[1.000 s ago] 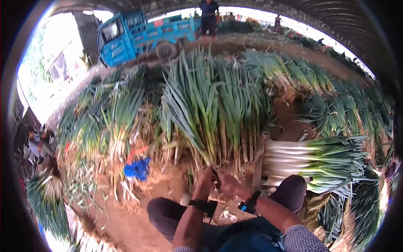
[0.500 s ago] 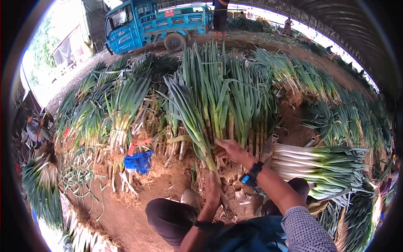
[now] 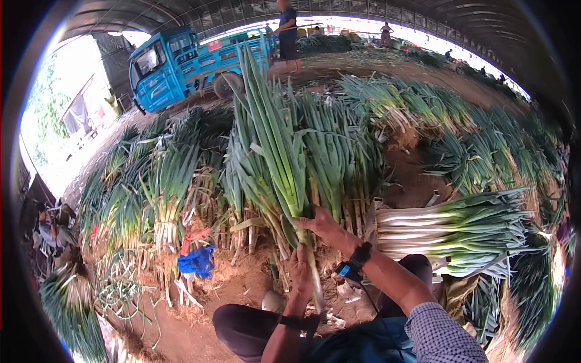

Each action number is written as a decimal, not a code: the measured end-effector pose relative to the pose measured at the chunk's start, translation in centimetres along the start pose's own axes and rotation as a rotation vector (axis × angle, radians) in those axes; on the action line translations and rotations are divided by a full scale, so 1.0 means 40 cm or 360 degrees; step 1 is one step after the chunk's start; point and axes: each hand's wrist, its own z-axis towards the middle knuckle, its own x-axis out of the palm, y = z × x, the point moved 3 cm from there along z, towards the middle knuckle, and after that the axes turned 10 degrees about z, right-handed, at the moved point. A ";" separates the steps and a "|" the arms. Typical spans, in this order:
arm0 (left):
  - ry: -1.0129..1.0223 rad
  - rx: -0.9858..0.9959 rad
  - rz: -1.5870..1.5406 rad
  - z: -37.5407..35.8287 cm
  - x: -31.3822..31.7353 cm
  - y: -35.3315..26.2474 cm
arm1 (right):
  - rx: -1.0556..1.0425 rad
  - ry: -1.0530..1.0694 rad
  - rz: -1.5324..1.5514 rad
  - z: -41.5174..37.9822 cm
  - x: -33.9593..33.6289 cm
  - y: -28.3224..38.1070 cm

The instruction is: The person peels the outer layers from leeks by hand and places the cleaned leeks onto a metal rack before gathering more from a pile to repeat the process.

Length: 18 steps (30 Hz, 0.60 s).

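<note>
A tall green onion (image 3: 284, 175) stands nearly upright in front of me, its leaves reaching up over the others. My left hand (image 3: 298, 270) is closed round its pale lower stalk, and the root end shows below. Higher up, where the leaves meet the stalk, my right hand (image 3: 324, 227) grips it, thumb across the front; its other fingers are partly hidden. Right behind stands a dense row of unpeeled green onions (image 3: 345, 139). To the right of my hands lies a stack of cleaned green onions (image 3: 436, 227) with white stalks.
A blue cloth (image 3: 196, 262) lies on the ground at the left, near loose trimmings (image 3: 124, 290). More onion bundles (image 3: 172, 181) stand farther left. A blue three-wheeled truck (image 3: 181, 72) is at the back, with a person (image 3: 287, 36) beside it.
The green onion has swung from a leftward lean to nearly upright. My right hand has moved onto its stalk, and my left hand has shifted slightly left. The view has tilted up.
</note>
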 end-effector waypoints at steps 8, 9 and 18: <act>-0.0305 0.0182 0.0342 -0.040 0.038 0.057 | -0.0547 -0.0951 -0.1618 0.151 -0.192 0.092; -0.0322 0.0179 0.0354 -0.038 0.019 0.090 | -0.0806 -0.0909 -0.1597 0.124 -0.172 0.113; -0.0331 -0.0045 0.0313 -0.052 -0.012 0.081 | -0.1051 -0.0039 -0.1491 -0.050 -0.032 0.012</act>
